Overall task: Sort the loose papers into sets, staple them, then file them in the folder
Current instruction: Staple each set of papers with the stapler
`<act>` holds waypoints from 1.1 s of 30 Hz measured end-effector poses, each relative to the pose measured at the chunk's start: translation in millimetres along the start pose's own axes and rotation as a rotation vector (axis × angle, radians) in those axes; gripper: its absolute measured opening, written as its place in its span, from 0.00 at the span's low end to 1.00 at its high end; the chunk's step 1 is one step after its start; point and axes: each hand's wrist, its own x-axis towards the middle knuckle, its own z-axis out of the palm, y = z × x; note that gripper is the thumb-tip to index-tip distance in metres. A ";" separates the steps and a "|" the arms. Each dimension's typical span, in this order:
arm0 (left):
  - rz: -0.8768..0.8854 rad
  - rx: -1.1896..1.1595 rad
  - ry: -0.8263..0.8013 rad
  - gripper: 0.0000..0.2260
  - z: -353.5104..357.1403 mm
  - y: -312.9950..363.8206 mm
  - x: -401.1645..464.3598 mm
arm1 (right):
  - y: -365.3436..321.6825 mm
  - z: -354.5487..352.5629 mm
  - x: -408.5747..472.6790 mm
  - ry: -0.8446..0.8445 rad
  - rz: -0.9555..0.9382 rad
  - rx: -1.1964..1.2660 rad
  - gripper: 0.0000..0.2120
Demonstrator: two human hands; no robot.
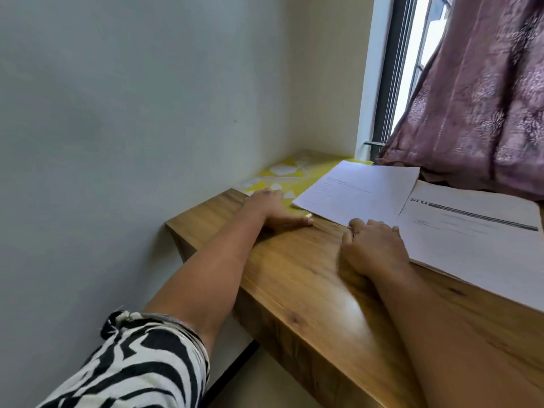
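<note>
Yellow folder [294, 178], white shapes; my left hand [275, 212] flat on it. Right hand [374, 245] curled at papers' [362, 189] edge, grip unclear.

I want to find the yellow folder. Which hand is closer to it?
The left hand. It rests flat on the near corner of the yellow folder. The right hand sits apart on the desk, fingers curled at the edge of the papers.

head cam, single view | worn on head, faces forward and down, tilted left | close over wooden desk [309, 275] | left hand [275, 212] and right hand [374, 248] near centre, forearms fill lower frame | wall [132, 113] left, window [394, 69] and curtain [485, 98] top right | wide-angle, edges bent
</note>
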 end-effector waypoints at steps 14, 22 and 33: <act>0.226 -0.094 0.172 0.30 1.6 -16.0 -12.2 | -6.1 -2.1 -7.3 -0.001 0.099 0.092 0.18; 0.285 -0.003 0.159 0.13 -3.7 16.4 -15.2 | -7.2 -3.1 -9.0 -0.021 0.106 0.105 0.18; 0.196 0.025 0.290 0.13 6.5 8.8 -30.8 | -13.2 1.4 -13.9 -0.086 0.112 0.013 0.24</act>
